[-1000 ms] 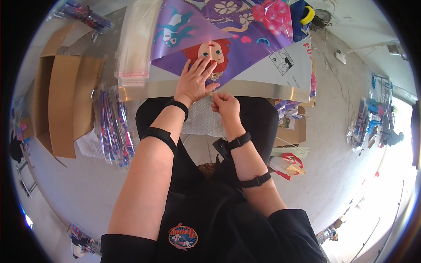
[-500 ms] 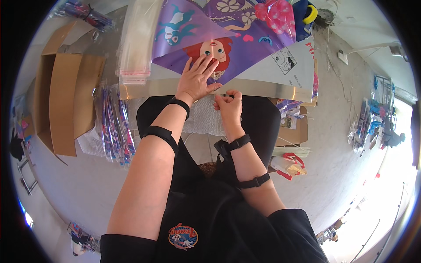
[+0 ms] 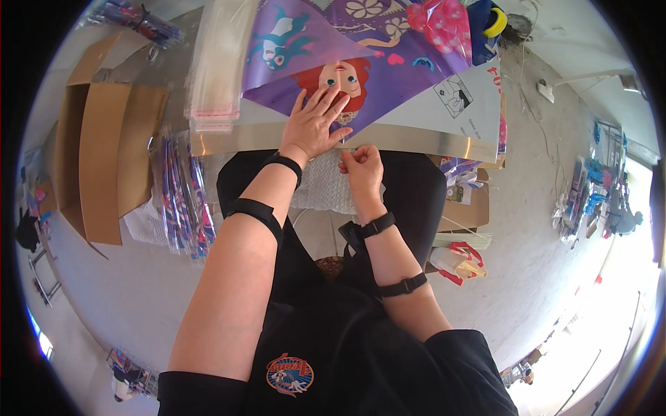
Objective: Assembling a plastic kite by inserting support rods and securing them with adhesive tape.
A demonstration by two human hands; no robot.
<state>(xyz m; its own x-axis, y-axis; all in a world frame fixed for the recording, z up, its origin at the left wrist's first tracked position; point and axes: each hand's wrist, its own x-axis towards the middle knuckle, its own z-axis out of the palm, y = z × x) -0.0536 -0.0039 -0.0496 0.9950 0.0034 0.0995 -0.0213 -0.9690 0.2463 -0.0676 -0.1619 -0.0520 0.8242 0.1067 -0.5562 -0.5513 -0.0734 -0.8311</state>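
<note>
A purple printed sheet (image 3: 395, 87), like a kite sail, lies on the work table with one pointed corner toward me. It carries a red-haired cartoon figure. My left hand (image 3: 316, 128) rests flat on the sheet with its fingers spread, partly covering the printed face. Right by the pointed corner, at the table's near edge (image 3: 423, 142), my right hand (image 3: 364, 170) is closed in a pinch. Whatever sits between its thumb and fingers is too small to make out. Below the table edge, white bubble wrap (image 3: 322, 184) lies over my lap.
Clear plastic sleeves (image 3: 214, 83) lie at the table's left, with an open cardboard box (image 3: 104, 159) and wrapped purple packs (image 3: 182, 201) beyond. Pink printed film (image 3: 437, 28) and a yellow-handled tool (image 3: 494, 24) are at the far right. A red-and-white bag (image 3: 458, 262) sits lower right.
My right fingers have curled in a little at the sheet's corner. My left hand stays flat in the same place; the whole view has shifted slightly.
</note>
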